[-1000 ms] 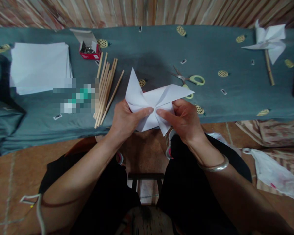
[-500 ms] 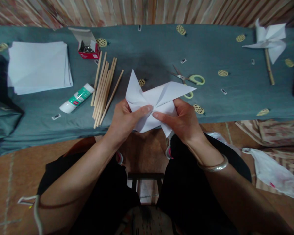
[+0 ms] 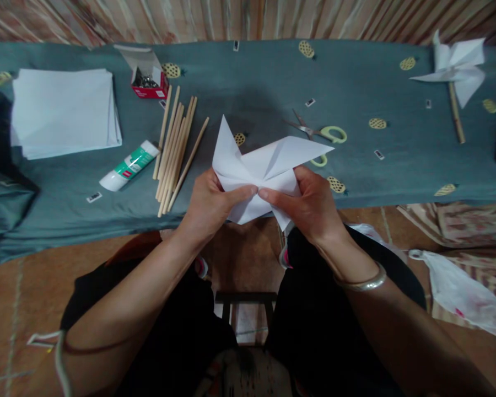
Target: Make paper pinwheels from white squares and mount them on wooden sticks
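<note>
A white paper pinwheel (image 3: 268, 160), its corners folded in toward the middle, is held over the near edge of the table. My left hand (image 3: 209, 201) grips its left side, the thumb pressed flat near the centre. From the right, my right hand (image 3: 314, 201) grips it the same way, and the two thumb tips almost meet at the middle. The other fingers of both hands are hidden beneath the paper. Just behind the pinwheel lie scissors (image 3: 333, 134) with pale green handles and spread blades, one handle loop partly covered by the paper.
Left of my hands lie several wooden sticks (image 3: 176, 154), a white-and-green glue tube (image 3: 130, 165), an open red box (image 3: 149, 85) of small metal pieces and a paper stack (image 3: 66, 110). A pinwheel on a stick (image 3: 457, 69) rests at the far right of the cloth-covered table (image 3: 264, 71).
The left thumb has shifted slightly at the pinwheel's centre, closer to the right thumb. Both hands keep their hold, and the view has moved very little.
</note>
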A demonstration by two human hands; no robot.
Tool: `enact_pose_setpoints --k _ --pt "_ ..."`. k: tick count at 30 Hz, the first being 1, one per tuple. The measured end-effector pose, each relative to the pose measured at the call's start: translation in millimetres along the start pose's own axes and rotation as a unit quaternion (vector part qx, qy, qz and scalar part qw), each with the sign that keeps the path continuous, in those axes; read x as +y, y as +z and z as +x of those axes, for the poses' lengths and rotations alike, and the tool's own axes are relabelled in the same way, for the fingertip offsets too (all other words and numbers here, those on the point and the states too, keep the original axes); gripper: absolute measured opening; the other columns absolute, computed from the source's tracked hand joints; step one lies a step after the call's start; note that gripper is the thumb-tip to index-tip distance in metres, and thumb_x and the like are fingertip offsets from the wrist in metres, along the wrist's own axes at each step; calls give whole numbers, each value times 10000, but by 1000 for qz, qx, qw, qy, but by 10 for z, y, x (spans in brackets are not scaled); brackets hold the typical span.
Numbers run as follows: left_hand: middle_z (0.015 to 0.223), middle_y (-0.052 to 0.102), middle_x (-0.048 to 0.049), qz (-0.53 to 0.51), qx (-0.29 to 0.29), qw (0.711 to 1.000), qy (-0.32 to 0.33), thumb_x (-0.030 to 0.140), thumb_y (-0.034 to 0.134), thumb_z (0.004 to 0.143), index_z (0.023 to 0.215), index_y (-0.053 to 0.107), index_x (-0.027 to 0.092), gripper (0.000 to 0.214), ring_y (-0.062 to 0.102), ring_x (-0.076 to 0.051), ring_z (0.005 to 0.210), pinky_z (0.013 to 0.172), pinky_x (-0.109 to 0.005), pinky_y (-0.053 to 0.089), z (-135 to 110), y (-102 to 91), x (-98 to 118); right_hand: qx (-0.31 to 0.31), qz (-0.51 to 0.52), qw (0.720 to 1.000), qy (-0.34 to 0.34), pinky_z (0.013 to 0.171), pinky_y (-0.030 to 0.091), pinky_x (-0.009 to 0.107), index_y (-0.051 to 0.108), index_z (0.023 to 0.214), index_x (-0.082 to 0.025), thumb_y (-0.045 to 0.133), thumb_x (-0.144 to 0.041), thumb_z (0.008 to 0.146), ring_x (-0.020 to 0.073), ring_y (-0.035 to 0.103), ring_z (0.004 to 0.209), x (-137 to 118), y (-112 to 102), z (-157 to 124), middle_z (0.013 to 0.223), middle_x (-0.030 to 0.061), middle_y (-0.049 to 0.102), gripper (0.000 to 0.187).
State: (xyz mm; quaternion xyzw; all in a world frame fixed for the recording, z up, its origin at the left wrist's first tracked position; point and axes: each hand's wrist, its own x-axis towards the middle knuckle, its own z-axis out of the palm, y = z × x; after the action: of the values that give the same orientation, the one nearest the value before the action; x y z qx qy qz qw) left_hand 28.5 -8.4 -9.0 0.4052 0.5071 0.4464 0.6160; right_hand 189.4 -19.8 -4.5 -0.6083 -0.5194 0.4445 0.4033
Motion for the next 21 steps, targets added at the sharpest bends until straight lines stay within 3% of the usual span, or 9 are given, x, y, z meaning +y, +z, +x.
enact_pose_setpoints --k 11,17,21 --pt "848 720 -51 12 6 1000 18 248 776 589 903 685 119 351 645 -186 739 684 -297 537 17 -18 -29 -9 -2 1000 -8 490 385 232 613 779 -176 816 -416 598 106 495 601 -29 -18 -16 687 -22 605 363" --pt "872 727 -60 4 12 1000 24 225 767 608 922 697 111 341 653 -188 755 698 -299 539 18 -9 -27 -16 44 999 -5 555 475 271 623 880 -169 741 -457 718 137 589 646 -8 -37 -18 747 14 664 351" --pt "918 734 -65 -45 34 998 31 228 769 603 932 697 124 353 666 -191 795 735 -306 548 54 -19 -17 60 -7 993 -101 777 548 380 630 957 -211 724 -380 761 215 655 923 3 -115 -14 983 59 689 276"
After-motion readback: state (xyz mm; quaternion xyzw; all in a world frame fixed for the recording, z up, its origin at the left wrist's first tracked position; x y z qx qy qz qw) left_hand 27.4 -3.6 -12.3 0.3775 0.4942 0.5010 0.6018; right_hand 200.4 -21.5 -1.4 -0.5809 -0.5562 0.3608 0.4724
